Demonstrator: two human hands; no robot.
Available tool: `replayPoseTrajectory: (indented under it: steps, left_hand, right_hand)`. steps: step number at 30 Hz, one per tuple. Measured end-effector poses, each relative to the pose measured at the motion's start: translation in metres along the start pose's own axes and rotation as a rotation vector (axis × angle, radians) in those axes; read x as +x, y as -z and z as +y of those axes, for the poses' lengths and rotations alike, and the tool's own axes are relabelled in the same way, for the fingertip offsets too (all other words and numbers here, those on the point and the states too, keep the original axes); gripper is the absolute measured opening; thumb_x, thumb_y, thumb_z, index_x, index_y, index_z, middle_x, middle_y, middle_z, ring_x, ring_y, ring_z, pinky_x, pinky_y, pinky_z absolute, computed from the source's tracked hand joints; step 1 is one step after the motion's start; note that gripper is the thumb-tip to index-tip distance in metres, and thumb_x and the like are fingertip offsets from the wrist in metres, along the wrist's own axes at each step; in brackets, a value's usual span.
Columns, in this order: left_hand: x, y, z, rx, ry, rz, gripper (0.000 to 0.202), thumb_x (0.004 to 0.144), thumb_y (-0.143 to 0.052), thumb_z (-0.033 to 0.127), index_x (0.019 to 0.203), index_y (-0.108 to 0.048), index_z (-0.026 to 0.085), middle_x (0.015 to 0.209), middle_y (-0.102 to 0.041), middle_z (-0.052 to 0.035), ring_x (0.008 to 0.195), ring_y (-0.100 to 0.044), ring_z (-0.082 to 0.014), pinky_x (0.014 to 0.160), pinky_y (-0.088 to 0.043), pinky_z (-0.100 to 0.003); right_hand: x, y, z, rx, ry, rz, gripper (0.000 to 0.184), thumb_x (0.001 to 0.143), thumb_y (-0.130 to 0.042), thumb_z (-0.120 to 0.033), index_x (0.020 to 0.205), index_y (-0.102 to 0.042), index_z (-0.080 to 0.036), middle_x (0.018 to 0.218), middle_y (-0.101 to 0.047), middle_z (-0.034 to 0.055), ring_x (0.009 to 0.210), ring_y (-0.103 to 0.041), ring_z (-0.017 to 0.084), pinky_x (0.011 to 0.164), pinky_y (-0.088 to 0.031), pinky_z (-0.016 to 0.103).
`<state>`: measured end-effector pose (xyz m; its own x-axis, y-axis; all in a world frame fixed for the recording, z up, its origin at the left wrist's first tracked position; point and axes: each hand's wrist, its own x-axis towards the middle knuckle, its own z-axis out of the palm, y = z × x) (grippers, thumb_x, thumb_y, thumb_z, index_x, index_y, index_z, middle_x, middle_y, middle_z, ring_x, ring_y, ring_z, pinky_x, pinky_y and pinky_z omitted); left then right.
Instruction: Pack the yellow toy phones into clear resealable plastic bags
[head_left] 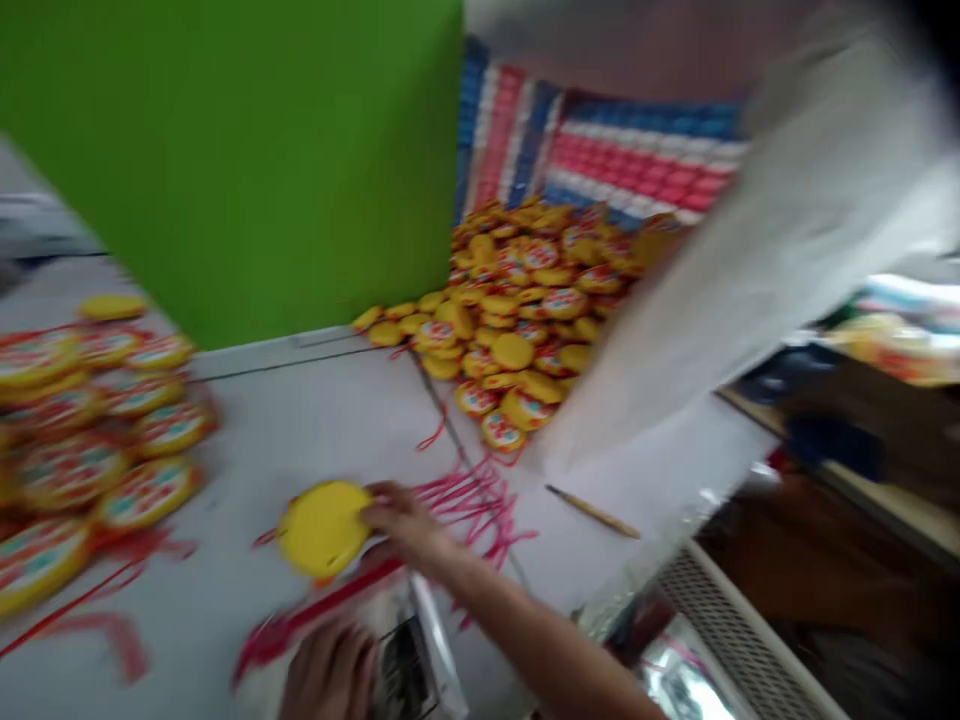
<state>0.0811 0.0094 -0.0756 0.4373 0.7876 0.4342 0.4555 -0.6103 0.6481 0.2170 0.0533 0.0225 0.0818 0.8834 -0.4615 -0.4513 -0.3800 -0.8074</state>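
Note:
My right hand (397, 515) pinches the right edge of a yellow round disc (325, 528), which looks like a castanet. Its plain face is up, and a short red cord sticks out at its left. Just below, my left hand (330, 670) rests at a whitish and dark object with a red edge (420, 650); its fingers are bent and blurred, and what lies under them is hidden. Several pink cords (480, 505) are spread on the table beyond my right wrist.
Stacked yellow discs with printed faces (67, 460) stand at the left. A large heap of discs (517, 320) spills from a striped bag (645, 150) beside a whitish sheet (735, 260). A green panel (247, 160) rises behind. A wooden-handled pointed tool (596, 513) lies at right.

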Motion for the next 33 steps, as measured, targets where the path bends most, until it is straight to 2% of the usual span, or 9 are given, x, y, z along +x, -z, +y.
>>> replayPoseTrajectory:
  steps: [3,6,8,13,16,20,25,28,33]
  left_hand:
    - [-0.033,0.025,0.003,0.278,-0.024,-0.008,0.021,0.09,-0.044,0.028,0.096,-0.062,0.02,0.108,-0.061,-0.0088,0.097,-0.055,-0.0237,0.083,-0.048,-0.041]
    - [-0.032,0.032,0.012,0.43,-0.041,-0.03,0.028,0.092,-0.039,0.022,0.112,-0.056,0.013,0.103,-0.061,-0.0108,0.094,-0.055,-0.0227,0.081,-0.048,-0.037]
    - [-0.026,0.033,0.017,0.44,-0.009,-0.064,0.023,0.091,-0.04,0.018,0.104,-0.059,0.014,0.095,-0.062,-0.0096,0.088,-0.055,-0.0221,0.078,-0.048,-0.037]
    - [-0.02,0.041,0.023,0.332,0.081,-0.206,0.014,0.087,-0.045,0.014,0.08,-0.057,0.017,0.085,-0.06,-0.0069,0.081,-0.054,-0.0218,0.075,-0.045,-0.039]
    - [-0.025,0.047,0.021,0.229,0.2,-0.197,0.01,0.082,-0.049,0.014,0.089,-0.056,0.017,0.086,-0.06,-0.007,0.081,-0.054,-0.0227,0.073,-0.046,-0.04]
    - [-0.032,0.054,0.018,0.005,0.348,-0.149,0.037,0.074,-0.048,0.006,0.11,-0.05,0.016,0.096,-0.06,-0.0086,0.09,-0.054,-0.0226,0.077,-0.046,-0.038]
    - [-0.035,0.059,0.014,-0.075,0.23,-0.15,0.039,0.083,-0.045,0.009,0.12,-0.05,0.018,0.093,-0.062,-0.0067,0.086,-0.054,-0.0199,0.076,-0.044,-0.035]
    - [-0.034,0.06,0.013,-0.047,0.192,-0.143,0.022,0.088,-0.043,0.016,0.1,-0.061,0.018,0.084,-0.062,-0.0059,0.078,-0.052,-0.0186,0.071,-0.042,-0.033]
    - [-0.031,0.059,0.018,0.06,0.11,-0.133,0.025,0.09,-0.037,0.018,0.093,-0.062,0.015,0.092,-0.063,-0.0093,0.087,-0.053,-0.0216,0.075,-0.043,-0.036]
  right_hand:
    - [-0.008,0.005,0.005,0.023,0.012,-0.095,0.051,0.053,-0.077,-0.034,0.096,-0.058,-0.014,0.088,-0.063,0.0044,0.075,-0.062,0.017,0.057,-0.054,0.025]
    - [-0.015,0.008,0.013,0.009,0.02,-0.149,0.044,0.059,-0.075,-0.032,0.096,-0.059,-0.014,0.089,-0.063,0.0044,0.08,-0.062,0.018,0.064,-0.053,0.025]
    - [-0.023,0.01,0.019,-0.054,0.057,-0.139,0.041,0.065,-0.072,-0.033,0.1,-0.059,-0.016,0.092,-0.062,0.0037,0.083,-0.06,0.018,0.063,-0.052,0.024]
    - [-0.045,0.019,0.02,-0.608,0.259,-0.047,0.033,0.081,-0.058,-0.041,0.106,-0.055,-0.019,0.094,-0.059,0.003,0.087,-0.056,0.018,0.068,-0.052,0.027]
    - [-0.061,0.024,0.013,-0.677,0.148,-0.154,0.034,0.088,-0.047,-0.047,0.108,-0.05,-0.02,0.088,-0.057,0.0014,0.073,-0.059,0.015,0.061,-0.053,0.025]
    - [-0.075,0.033,0.005,-0.811,-0.029,-0.336,0.031,0.088,-0.049,-0.04,0.111,-0.05,-0.019,0.08,-0.056,-0.0011,0.061,-0.056,0.011,0.054,-0.049,0.022]
    - [-0.078,0.035,0.001,-0.99,-0.09,-0.519,0.034,0.072,-0.061,-0.016,0.106,-0.059,-0.023,0.083,-0.061,-0.0027,0.072,-0.055,0.013,0.062,-0.046,0.021]
    - [-0.081,0.03,-0.007,-0.906,-0.138,-0.563,0.031,0.07,-0.06,-0.01,0.099,-0.062,-0.022,0.086,-0.063,-0.002,0.077,-0.057,0.014,0.064,-0.046,0.021]
    - [-0.079,0.024,0.002,-0.517,-0.133,-0.403,0.039,0.086,-0.054,-0.037,0.122,-0.045,-0.022,0.099,-0.059,0.0037,0.079,-0.061,0.016,0.068,-0.053,0.028]
